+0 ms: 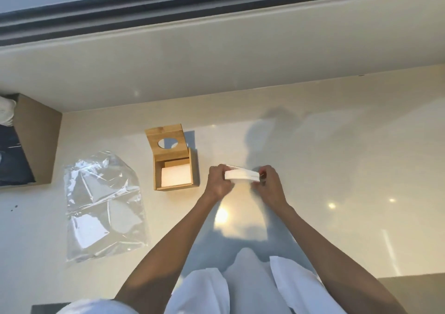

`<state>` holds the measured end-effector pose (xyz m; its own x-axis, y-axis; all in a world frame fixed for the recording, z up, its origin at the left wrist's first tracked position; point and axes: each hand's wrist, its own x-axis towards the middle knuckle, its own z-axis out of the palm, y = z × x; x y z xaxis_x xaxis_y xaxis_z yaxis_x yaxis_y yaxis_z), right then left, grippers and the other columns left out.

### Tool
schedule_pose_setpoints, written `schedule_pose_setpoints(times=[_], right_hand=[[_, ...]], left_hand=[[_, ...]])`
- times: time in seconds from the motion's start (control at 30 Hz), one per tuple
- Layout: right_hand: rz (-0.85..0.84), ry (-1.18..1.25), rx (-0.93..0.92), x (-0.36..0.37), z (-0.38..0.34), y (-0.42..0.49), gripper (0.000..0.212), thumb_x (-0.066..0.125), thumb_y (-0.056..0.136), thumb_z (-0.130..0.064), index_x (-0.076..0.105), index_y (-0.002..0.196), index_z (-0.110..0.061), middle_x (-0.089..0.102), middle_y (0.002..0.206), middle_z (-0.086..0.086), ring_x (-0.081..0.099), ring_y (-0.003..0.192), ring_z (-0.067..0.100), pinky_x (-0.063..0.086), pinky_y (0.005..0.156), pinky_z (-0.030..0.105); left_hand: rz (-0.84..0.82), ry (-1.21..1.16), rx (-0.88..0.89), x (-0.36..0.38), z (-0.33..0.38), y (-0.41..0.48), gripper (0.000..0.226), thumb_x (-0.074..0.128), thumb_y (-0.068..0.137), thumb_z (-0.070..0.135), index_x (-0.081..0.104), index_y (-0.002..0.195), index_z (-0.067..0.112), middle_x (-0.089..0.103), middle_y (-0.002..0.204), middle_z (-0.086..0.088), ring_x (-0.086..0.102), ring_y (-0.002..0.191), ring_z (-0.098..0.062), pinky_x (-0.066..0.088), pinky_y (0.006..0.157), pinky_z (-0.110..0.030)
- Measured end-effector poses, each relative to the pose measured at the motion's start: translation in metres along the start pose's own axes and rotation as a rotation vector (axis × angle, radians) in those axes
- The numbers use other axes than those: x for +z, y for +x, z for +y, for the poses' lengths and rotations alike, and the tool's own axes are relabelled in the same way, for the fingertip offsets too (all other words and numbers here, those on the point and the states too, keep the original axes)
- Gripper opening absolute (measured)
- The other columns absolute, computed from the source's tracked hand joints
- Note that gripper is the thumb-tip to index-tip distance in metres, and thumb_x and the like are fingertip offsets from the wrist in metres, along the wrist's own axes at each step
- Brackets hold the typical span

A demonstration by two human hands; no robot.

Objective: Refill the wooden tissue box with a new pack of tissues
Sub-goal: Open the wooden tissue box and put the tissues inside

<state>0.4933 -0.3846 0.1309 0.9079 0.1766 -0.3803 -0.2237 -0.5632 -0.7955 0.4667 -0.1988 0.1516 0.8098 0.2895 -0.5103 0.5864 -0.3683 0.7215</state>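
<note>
Presently I hold tissue stack point(241, 176) pinched endwise, left hand point(218, 181) and right hand point(269, 184) closed on it, squaring it for open wooden tissue box point(177, 169) just left.

Single head-worn view, steeply downward and forward over the counter point(337, 157), both forearms near

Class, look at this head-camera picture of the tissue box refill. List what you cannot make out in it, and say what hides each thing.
- Depth of white tissues in the open square wooden tissue box: head view, the walls hide all below the top sheet.
- Ends of the white tissue stack: covered by the left hand and right hand.
- Brown cardboard box: cut off by the left edge.
- Clear plastic bag: glare hides whether anything remains inside.
</note>
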Motion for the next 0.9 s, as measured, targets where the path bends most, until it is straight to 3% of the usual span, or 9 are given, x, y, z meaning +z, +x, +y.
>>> schedule_pose_setpoints(times=[0.03,0.1,0.2,0.3,0.4,0.53,0.7,0.83,0.9], right_hand=[[0.013,0.003,-0.055,0.002,0.007,-0.005,0.039,0.06,0.073,0.007,0.051,0.094,-0.025,0.061,0.101,-0.002,0.059,0.09,0.02,0.052,0.077,0.038],[0.039,0.029,-0.092,0.003,0.015,-0.012,0.041,0.057,0.079,0.009,0.05,0.1,-0.026,0.059,0.106,-0.003,0.06,0.095,0.021,0.052,0.082,0.038],[0.063,0.042,-0.065,0.006,0.016,-0.022,0.057,0.051,0.077,0.015,0.052,0.124,-0.017,0.053,0.121,-0.003,0.054,0.111,0.018,0.046,0.096,0.025],[0.049,0.047,-0.061,0.01,0.01,-0.027,0.064,0.047,0.076,0.019,0.05,0.134,-0.009,0.054,0.132,0.002,0.051,0.12,0.018,0.034,0.099,0.005],[0.001,0.139,-0.007,0.02,-0.002,-0.033,0.066,0.045,0.085,0.015,0.039,0.144,-0.011,0.046,0.145,0.002,0.044,0.131,0.015,0.032,0.111,0.02],[-0.101,0.264,0.1,0.031,-0.008,-0.032,0.075,0.048,0.093,0.006,0.011,0.155,-0.016,0.018,0.161,-0.003,0.023,0.145,0.009,0.023,0.117,0.025],[-0.125,0.268,0.078,0.03,-0.001,-0.032,0.081,0.045,0.094,0.007,-0.002,0.156,-0.017,0.002,0.165,-0.002,0.005,0.152,0.013,0.012,0.124,0.041],[-0.066,-0.01,-0.119,0.023,-0.003,-0.029,0.071,0.048,0.096,0.001,0.01,0.155,-0.013,0.007,0.162,-0.003,-0.007,0.149,0.012,0.004,0.121,0.031],[-0.037,-0.212,-0.322,0.016,-0.008,-0.021,0.065,0.053,0.093,0.001,0.03,0.152,-0.015,0.03,0.157,0.001,0.01,0.15,0.019,0.01,0.12,0.033]], left_hand=[[0.045,0.045,0.096,0.004,-0.007,-0.005,0.03,0.06,0.069,-0.001,0.061,0.095,0.014,0.061,0.095,0.001,0.059,0.097,-0.032,0.05,0.075,-0.028],[0.068,0.068,0.167,0.011,-0.015,-0.017,0.042,0.058,0.071,0.0,0.051,0.109,0.014,0.043,0.106,0.009,0.043,0.112,-0.029,0.046,0.095,-0.033],[0.035,0.14,0.204,0.018,-0.019,-0.027,0.074,0.066,0.072,0.002,0.033,0.138,0.009,0.032,0.131,-0.005,0.025,0.126,-0.02,0.03,0.11,-0.027],[-0.019,0.204,0.266,0.022,-0.025,-0.026,0.086,0.07,0.068,0.005,0.03,0.144,0.011,0.032,0.139,-0.009,0.027,0.13,-0.021,0.029,0.113,-0.031],[-0.065,0.21,0.241,0.027,-0.024,-0.026,0.075,0.069,0.067,0.003,0.038,0.135,0.013,0.041,0.135,-0.007,0.038,0.125,-0.024,0.039,0.107,-0.04],[-0.08,0.109,0.155,0.039,-0.039,-0.01,0.062,0.063,0.062,0.011,0.05,0.122,0.013,0.056,0.119,-0.002,0.056,0.108,-0.022,0.05,0.094,-0.047],[-0.065,0.092,0.173,0.029,-0.024,-0.035,0.078,0.064,0.065,-0.005,0.036,0.138,-0.002,0.042,0.14,-0.016,0.041,0.129,-0.027,0.034,0.111,-0.034],[-0.099,0.221,0.204,0.015,-0.019,-0.033,0.052,0.062,0.085,0.001,0.047,0.134,0.006,0.048,0.14,-0.013,0.047,0.128,-0.029,0.035,0.106,-0.028],[-0.145,0.332,0.227,0.004,-0.011,-0.026,0.042,0.055,0.094,0.014,0.049,0.135,0.014,0.054,0.137,-0.006,0.051,0.124,-0.024,0.038,0.103,-0.03]])
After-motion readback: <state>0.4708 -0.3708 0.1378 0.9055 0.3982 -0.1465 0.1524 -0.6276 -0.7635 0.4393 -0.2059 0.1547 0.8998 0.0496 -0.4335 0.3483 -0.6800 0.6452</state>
